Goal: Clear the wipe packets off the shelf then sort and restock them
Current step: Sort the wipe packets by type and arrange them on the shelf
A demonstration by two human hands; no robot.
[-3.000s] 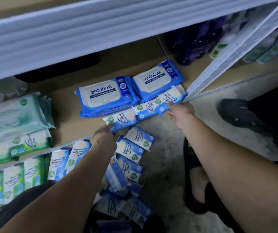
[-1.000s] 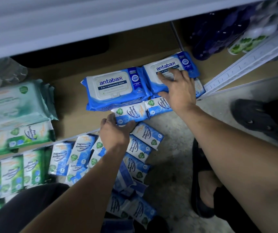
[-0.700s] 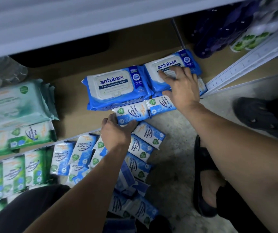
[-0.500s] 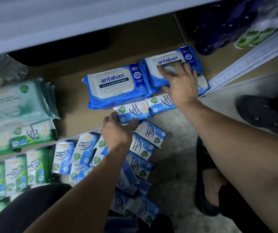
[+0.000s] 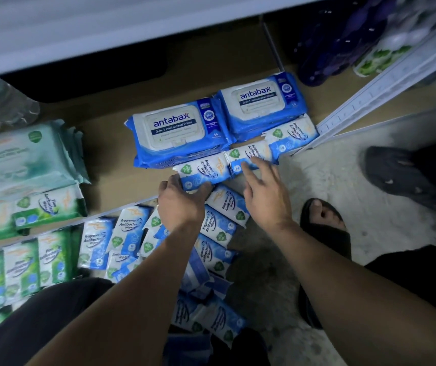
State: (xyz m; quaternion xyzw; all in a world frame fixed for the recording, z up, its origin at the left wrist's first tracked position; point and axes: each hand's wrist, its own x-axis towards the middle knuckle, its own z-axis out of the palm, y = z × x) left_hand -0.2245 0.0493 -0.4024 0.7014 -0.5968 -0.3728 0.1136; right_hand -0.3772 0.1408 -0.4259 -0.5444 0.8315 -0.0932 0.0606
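1. The fingers (image 5: 171, 180) of the left hand (image 5: 181, 204) curled round the near edge of a slim, glossy blue-and-white wipe packet (image 5: 203, 171), which lay along the front of the large antabax pack (image 5: 180, 130).
2. The right hand (image 5: 267, 194) had its fingers (image 5: 257, 165) spread and nearly straight, tips touching a second slim packet (image 5: 248, 155) at that pack's right front corner.
3. Further right of the pack, a third slim packet (image 5: 293, 136) lay in front of a second pillow-shaped antabax pack (image 5: 261, 104) with a white flip lid.
4. Left of the pack, soft green pine packets (image 5: 48, 207) sat on the flat brown shelf (image 5: 106, 154); nearer than it, loose blue packets (image 5: 222, 220) lay jumbled on the rough floor (image 5: 317, 180).
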